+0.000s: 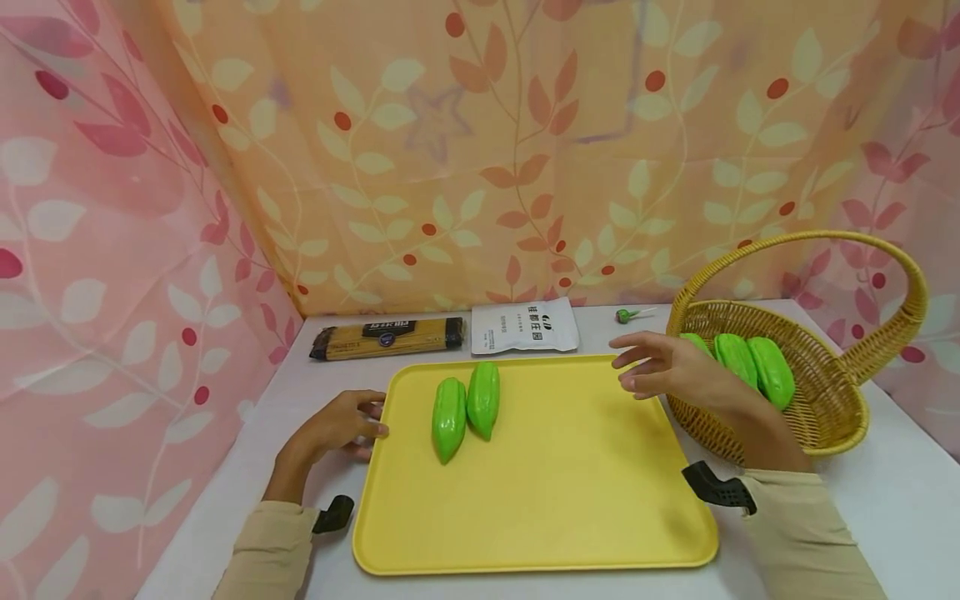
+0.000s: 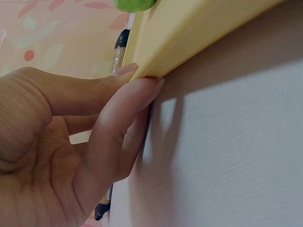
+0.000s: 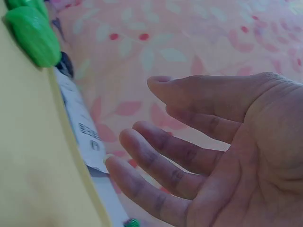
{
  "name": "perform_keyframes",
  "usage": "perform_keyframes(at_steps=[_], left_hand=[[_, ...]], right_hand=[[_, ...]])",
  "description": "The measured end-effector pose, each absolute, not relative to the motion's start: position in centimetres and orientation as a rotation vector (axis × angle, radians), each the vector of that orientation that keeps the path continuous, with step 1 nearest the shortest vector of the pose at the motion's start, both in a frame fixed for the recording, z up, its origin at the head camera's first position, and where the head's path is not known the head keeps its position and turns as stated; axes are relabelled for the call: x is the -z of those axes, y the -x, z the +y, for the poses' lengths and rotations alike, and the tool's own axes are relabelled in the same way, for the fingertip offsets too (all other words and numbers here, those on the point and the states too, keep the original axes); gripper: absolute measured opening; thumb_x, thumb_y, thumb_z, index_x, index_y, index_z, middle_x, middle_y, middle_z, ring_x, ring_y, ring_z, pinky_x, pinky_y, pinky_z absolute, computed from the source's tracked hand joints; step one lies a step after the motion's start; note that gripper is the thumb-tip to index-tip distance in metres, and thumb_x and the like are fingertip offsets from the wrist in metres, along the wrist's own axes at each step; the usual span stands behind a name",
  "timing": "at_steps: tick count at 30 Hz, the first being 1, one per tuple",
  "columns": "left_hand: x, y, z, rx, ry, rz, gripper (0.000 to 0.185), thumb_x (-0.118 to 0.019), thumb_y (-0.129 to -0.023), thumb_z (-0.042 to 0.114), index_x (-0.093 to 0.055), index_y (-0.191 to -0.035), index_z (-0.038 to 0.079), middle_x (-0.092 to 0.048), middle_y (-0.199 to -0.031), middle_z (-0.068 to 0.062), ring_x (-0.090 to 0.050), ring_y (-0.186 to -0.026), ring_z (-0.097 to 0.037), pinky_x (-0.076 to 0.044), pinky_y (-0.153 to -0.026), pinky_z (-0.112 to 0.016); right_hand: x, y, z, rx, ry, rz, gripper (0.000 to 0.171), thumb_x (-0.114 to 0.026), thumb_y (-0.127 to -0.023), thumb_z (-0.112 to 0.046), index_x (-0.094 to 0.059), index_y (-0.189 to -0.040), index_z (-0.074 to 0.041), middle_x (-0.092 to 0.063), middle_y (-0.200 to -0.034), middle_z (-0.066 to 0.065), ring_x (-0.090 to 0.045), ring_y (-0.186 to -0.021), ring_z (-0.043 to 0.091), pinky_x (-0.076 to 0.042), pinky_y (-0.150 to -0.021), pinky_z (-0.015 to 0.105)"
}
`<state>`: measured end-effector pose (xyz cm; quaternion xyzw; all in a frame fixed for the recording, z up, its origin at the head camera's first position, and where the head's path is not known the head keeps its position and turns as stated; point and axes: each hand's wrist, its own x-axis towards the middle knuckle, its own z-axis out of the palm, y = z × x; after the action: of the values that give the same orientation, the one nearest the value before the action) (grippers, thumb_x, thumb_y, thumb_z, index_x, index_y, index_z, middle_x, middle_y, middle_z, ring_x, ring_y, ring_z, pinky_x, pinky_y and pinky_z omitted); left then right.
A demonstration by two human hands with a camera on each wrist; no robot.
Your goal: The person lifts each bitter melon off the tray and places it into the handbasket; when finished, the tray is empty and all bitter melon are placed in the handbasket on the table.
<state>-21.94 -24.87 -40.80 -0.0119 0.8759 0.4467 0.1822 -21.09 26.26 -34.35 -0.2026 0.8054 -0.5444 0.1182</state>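
Evidently pinching the tray (image 1: 555,500) at nine o'clock with the left hand (image 1: 341,425), likely to steady it. Hovering at two with the right hand (image 1: 667,367), loosely spread, empty. On the tray toward ten, two green fruits (image 1: 449,417); in the basket (image 1: 828,400) near three, three visible, probably kept from rolling. Beyond: one noodle packet (image 1: 412,335), one pouch (image 1: 525,326), one lollipop (image 1: 623,316), eleven through one.

White table (image 1: 892,508) — tray (image 1: 562,483), basket (image 1: 825,371), pasta pack (image 1: 412,337), pouch (image 1: 525,327), lollipop (image 1: 622,316).

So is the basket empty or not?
Not empty: the head view shows at least three green fruit-like things inside the basket.
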Motion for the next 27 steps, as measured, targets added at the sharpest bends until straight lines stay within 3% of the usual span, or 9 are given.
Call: perform_keyframes(at_steps=[9, 18, 27], left_hand=[[40.7, 21.8, -24.9, -1.240, 0.055, 2.480, 0.068, -0.080, -0.093, 0.005, -0.050, -0.154, -0.002, -0.063, -0.127, -0.019, -0.064, -0.080, -0.020, -0.061, -0.066, -0.034], [40.4, 21.7, -24.9, -1.218, 0.031, 2.511, 0.067, -0.080, -0.092, 0.005, -0.052, -0.152, -0.004, -0.065, -0.127, -0.019, -0.062, -0.089, -0.021, -0.059, -0.068, -0.033], [40.5, 21.9, -24.6, -1.225, 0.041, 2.501, 0.065, -0.079, -0.093, 0.004, -0.053, -0.152, -0.003, -0.064, -0.126, -0.018, -0.063, -0.083, -0.021, -0.058, -0.067, -0.032]], right_hand=[[36.6, 22.0, 22.0, 1.523, 0.583, 2.295, 0.053, -0.070, -0.100, -0.005, -0.050, -0.148, 0.007, -0.060, -0.133, 0.034, -0.073, -0.108, 0.032, -0.063, -0.088, 0.040], [38.6, 22.0, 17.8, 1.490, 0.561, 2.269, 0.052, -0.069, -0.101, -0.009, -0.052, -0.149, 0.004, -0.055, -0.140, 0.034, -0.071, -0.108, 0.028, -0.062, -0.090, 0.047], [40.4, 22.7, 15.1, 1.486, 0.552, 2.219, 0.054, -0.070, -0.102, -0.011, -0.051, -0.151, 0.002, -0.054, -0.142, 0.032, -0.069, -0.111, 0.029, -0.063, -0.088, 0.048]])
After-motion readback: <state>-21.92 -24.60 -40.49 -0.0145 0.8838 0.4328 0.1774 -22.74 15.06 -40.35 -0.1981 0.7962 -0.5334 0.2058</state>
